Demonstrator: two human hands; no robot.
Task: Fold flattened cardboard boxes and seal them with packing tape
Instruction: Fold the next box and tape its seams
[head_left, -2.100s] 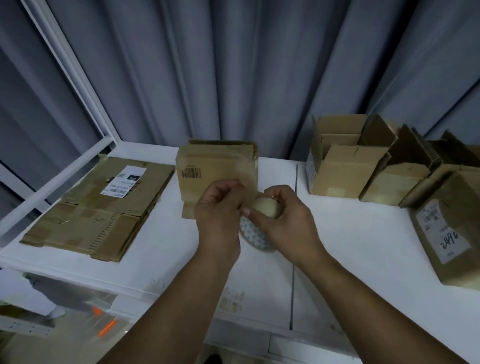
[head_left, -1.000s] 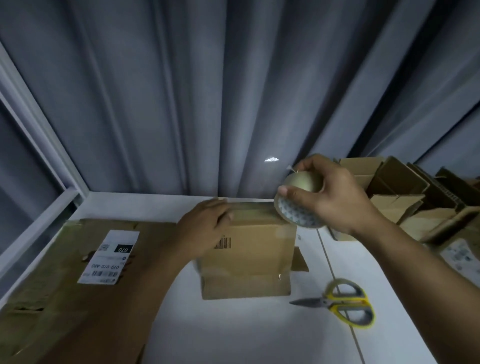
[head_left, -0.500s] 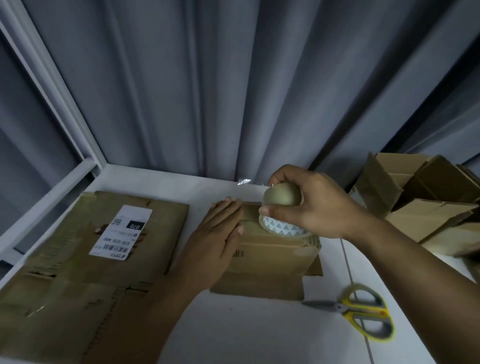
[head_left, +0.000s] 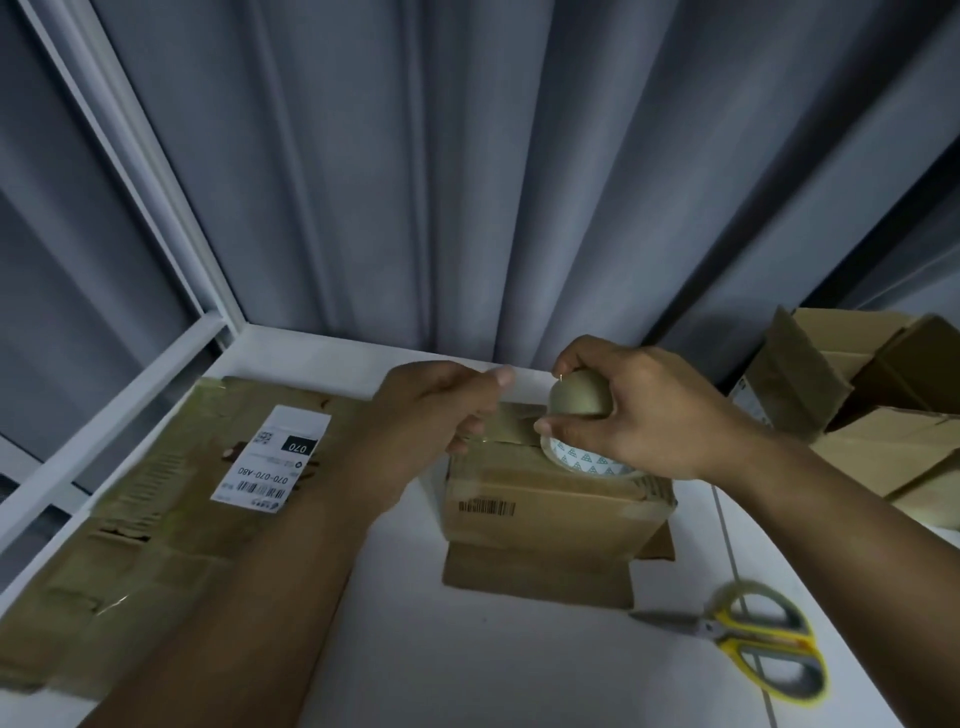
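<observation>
A small folded cardboard box (head_left: 550, 512) with a barcode on its front stands on the white table (head_left: 467, 665). My right hand (head_left: 644, 415) grips a roll of packing tape (head_left: 579, 402) over the box's top, its white printed core rim facing down. My left hand (head_left: 441, 410) has its fingers curled at the box's top left edge, pinching the pulled-out strip of clear tape (head_left: 511, 427) that runs to the roll. The far side of the box is hidden behind both hands.
A pile of flattened cardboard boxes (head_left: 171, 499) with a white shipping label lies at the left. Yellow-handled scissors (head_left: 753, 639) lie at the front right. Several folded open boxes (head_left: 852, 410) stand at the right. Grey curtains hang behind the table.
My left hand lifted off the box top, where it lay flat, and curled its fingers onto the tape strip. My right hand with the roll stayed over the box top.
</observation>
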